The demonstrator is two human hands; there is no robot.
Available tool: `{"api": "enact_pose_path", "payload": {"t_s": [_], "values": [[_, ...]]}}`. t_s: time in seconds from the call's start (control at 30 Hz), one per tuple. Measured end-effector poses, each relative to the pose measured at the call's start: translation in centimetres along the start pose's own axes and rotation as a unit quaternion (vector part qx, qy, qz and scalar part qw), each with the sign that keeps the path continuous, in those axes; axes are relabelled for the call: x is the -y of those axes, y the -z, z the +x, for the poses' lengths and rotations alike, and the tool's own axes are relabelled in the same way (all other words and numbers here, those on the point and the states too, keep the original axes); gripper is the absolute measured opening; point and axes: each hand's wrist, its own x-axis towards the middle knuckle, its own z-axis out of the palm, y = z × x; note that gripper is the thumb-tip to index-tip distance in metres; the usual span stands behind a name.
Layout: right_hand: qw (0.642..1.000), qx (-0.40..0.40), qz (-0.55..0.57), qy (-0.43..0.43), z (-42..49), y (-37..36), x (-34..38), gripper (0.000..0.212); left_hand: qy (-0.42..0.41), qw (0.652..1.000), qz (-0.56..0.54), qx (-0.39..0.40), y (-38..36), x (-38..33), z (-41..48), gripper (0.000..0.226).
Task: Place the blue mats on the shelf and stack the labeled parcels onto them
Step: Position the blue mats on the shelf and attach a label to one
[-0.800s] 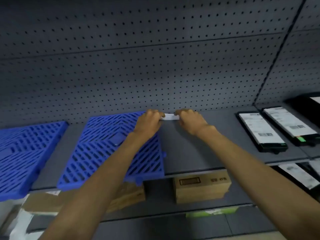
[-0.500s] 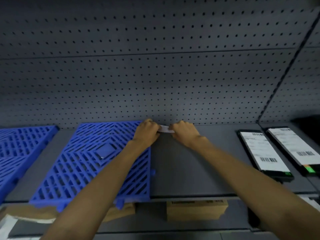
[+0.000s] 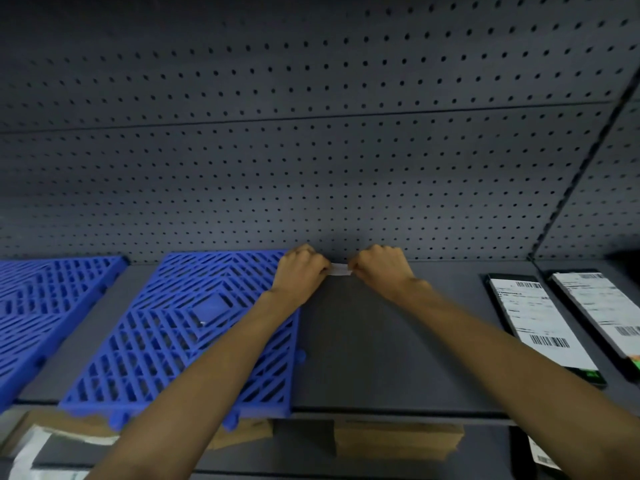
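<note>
Grey pegboard wall (image 3: 311,150) across the whole back. Below it, grey shelf (image 3: 381,341), bare between 5 and 6 o'clock.

On the shelf at 9 o'clock, one blue mat (image 3: 41,313), cut off by the frame edge; beside it, apart by a strip of bare shelf, a second blue mat (image 3: 166,334) at 7 o'clock, flat, long axis running front to back, back edge against the pegboard, front edge just overhanging the shelf lip. At 3 o'clock, two labeled parcels (image 3: 540,327), flat, label up, long axes also front to back, angled slightly toward 5 o'clock, not on any mat.

At centre, against the back of the shelf: left hand (image 3: 301,271) and right hand (image 3: 381,268), both clenched, fingers pinching opposite ends of a small white strip (image 3: 340,270). Left wrist over the back right corner of the second mat. Strip lying left to right along the wall; what it is, not clear.

Probably best done by keeping the strip taut and level, clearing it off the shelf, then laying a next mat square to the wall in the bare stretch, before moving parcels.
</note>
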Motion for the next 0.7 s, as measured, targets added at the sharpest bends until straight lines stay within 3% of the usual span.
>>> {"api": "enact_pose_path", "payload": {"t_s": [0.33,0.7], "values": [[0.996,-0.075,-0.039,0.022,2.8,3.4,3.7,0.014,0.048,0.998,0.009,-0.042,3.5,5.1,-1.3,0.026],[0.981,-0.102,0.042,0.157,5.3,5.3,21.9,0.025,0.150,0.986,0.021,-0.061,7.3,18.9,-15.0,0.028]]}}
